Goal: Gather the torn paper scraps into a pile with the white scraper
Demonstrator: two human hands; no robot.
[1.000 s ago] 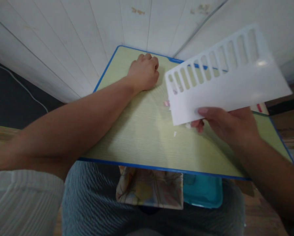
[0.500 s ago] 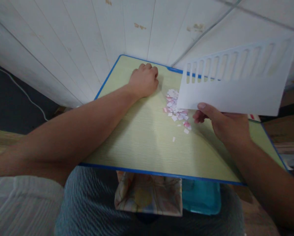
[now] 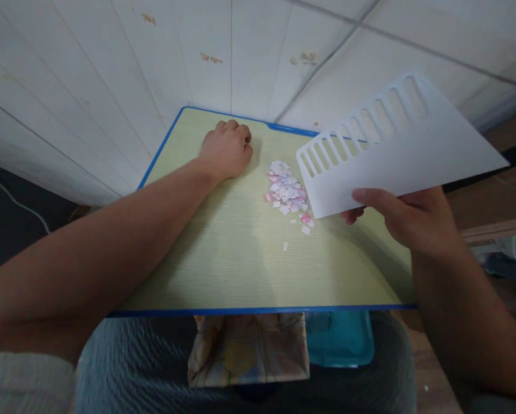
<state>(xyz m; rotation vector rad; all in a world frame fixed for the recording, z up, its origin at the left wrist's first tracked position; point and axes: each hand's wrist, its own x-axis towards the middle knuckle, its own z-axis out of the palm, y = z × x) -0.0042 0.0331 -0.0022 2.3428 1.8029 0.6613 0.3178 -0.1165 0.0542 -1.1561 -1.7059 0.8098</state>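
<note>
My right hand (image 3: 406,215) grips a flat white slotted sheet (image 3: 370,167) by its lower edge, thumb on the near face and fingers behind. A row of long rounded slots runs along the sheet's upper side. It is tilted above the right part of the table, with its lower left corner beside a pile of small paper pieces (image 3: 286,187), white and pink. Left of the pile, my left hand (image 3: 227,148) rests on the table as a loose fist, knuckles up. Nothing sticks out of it, and its palm side is hidden.
The pale yellow-green table (image 3: 232,259) has a blue rim and stands against a white panelled wall (image 3: 249,63) with a cable (image 3: 322,63). Below the near edge are a patterned fabric bag (image 3: 249,351) and a turquoise container (image 3: 344,339) at my lap.
The sheet has tilted in my right hand, its left end lower and its right end turned toward me. My left fist stays on the table; the whole view has shifted.
</note>
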